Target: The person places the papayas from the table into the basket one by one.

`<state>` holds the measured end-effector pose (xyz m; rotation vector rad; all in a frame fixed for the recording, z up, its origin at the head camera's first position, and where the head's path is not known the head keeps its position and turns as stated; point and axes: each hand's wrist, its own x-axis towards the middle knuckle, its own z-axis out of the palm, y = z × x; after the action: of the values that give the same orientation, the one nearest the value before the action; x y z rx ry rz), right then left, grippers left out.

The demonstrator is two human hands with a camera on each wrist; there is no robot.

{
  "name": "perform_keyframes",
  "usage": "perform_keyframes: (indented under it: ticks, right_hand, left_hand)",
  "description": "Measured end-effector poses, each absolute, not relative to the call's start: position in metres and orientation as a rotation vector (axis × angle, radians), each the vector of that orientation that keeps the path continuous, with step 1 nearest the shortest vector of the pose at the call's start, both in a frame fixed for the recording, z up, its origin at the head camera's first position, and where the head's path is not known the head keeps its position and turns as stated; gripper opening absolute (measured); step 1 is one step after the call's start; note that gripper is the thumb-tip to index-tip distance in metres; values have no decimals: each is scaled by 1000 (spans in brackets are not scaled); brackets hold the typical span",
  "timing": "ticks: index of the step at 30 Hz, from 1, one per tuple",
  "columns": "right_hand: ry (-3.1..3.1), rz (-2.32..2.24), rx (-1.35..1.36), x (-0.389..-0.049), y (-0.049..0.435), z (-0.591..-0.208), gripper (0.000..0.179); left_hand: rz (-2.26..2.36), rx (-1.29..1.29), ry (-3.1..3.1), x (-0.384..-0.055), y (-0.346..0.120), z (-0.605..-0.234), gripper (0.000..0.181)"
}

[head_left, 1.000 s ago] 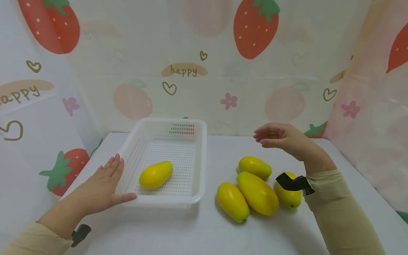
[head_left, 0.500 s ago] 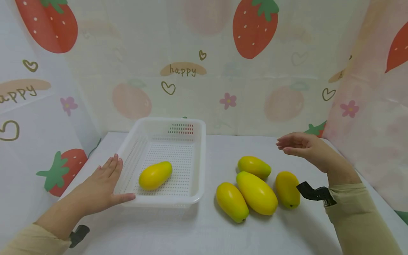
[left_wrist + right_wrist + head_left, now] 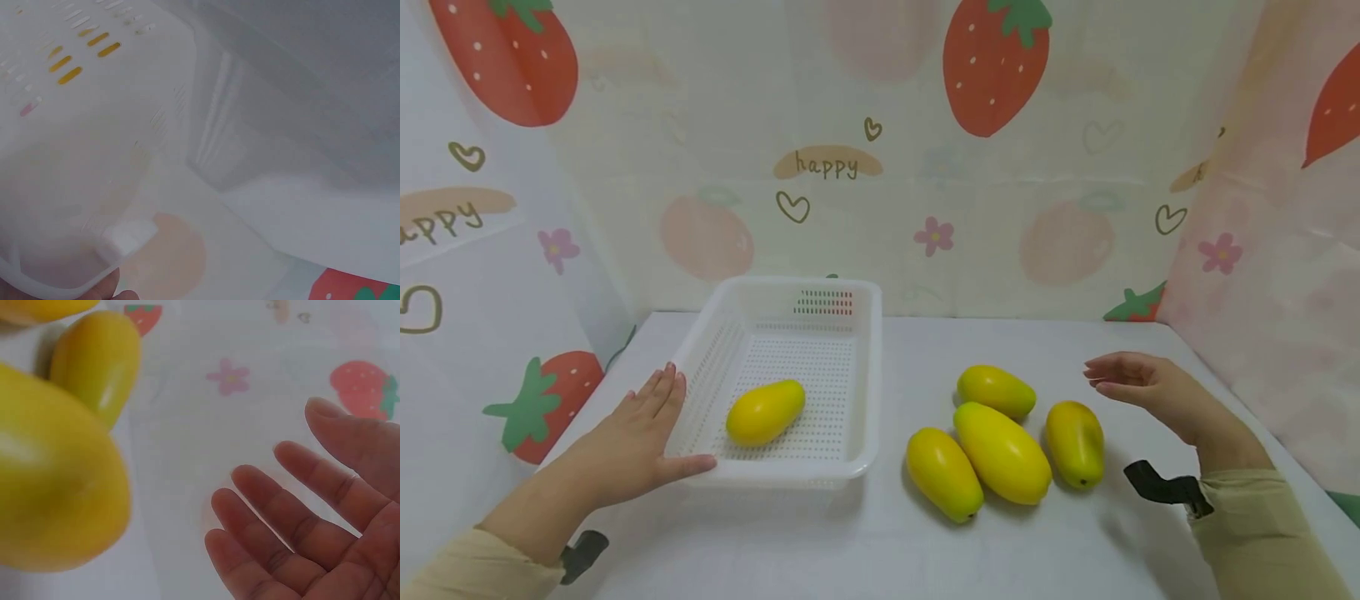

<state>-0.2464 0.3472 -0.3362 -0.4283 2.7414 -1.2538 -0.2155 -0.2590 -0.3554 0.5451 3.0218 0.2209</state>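
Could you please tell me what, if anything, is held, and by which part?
Nothing is gripped: the right hand is empty; the left hand rests, fingers straight, at the near left corner of the basket.

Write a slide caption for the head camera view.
Left hand touching a white basket holding one yellow fruit; empty right hand near four more fruits on the table.

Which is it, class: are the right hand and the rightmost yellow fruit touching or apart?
Apart. The head view shows white tabletop between the right hand and the rightmost yellow fruit; the right wrist view also shows a gap.
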Motion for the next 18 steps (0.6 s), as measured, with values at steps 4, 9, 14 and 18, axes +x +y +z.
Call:
perform_keyframes:
  ticks: [4, 9, 14, 18]
  right_hand:
    - [2720, -1219, -412, -248, 349, -351, 45]
    - [2682, -1192, -486, -252, 350, -364, 37]
    - [2658, -1157, -513, -253, 349, -371, 36]
    - [2626, -1131, -501, -253, 348, -373, 42]
  left_hand:
    - [231, 536, 3017, -214, -257, -353, 120]
    - [228, 526, 3018, -213, -256, -351, 121]
    - [216, 519, 3019, -214, -255, -351, 121]
    - [221, 520, 3018, -213, -256, -352, 120]
